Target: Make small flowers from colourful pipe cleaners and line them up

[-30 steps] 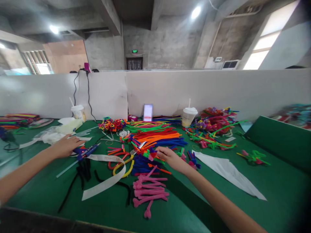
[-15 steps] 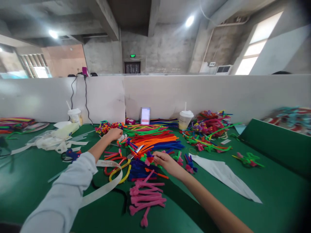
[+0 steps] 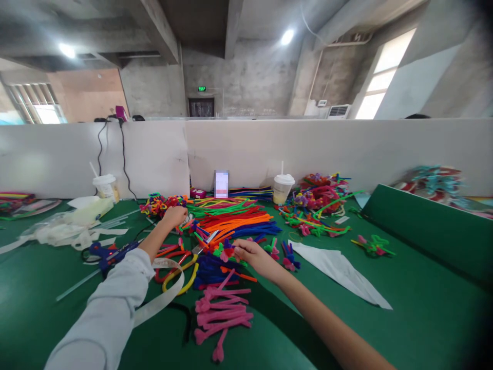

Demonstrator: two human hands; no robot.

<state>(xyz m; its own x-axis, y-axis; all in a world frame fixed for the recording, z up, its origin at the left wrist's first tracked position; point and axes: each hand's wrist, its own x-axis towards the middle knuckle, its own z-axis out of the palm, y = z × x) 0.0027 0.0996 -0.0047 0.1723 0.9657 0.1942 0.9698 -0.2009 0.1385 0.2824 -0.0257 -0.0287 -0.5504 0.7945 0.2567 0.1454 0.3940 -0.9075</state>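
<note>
My left hand (image 3: 175, 216) is over the table beside a heap of small multicoloured pipe-cleaner pieces (image 3: 153, 205). Its fingers are curled downward, and whatever they pinch is hidden. In the middle, my right hand (image 3: 257, 258) pinches a small pipe-cleaner flower (image 3: 223, 252) in blue, green and red. Red, orange and blue pipe cleaners (image 3: 234, 222) lie in rows behind it. Scissors with yellow and red handles (image 3: 192, 275) rest between the hands. Nearer to me are pink pipe-cleaner pieces (image 3: 223, 313) and a bundle of dark blue ones (image 3: 210, 272).
A blue glue gun (image 3: 110, 255) lies beside my left forearm, near a white ribbon (image 3: 164, 298) and clear plastic bags (image 3: 63, 226). Lidded cups (image 3: 283, 190) and a phone (image 3: 221, 184) stand by the partition (image 3: 327, 149). White paper (image 3: 339, 270) and a green board (image 3: 427, 234) are rightward.
The view has turned slightly right, so the table's contents appear farther left. My left hand has shifted slightly right relative to the heap. My right hand keeps hold of the pipe-cleaner flower.
</note>
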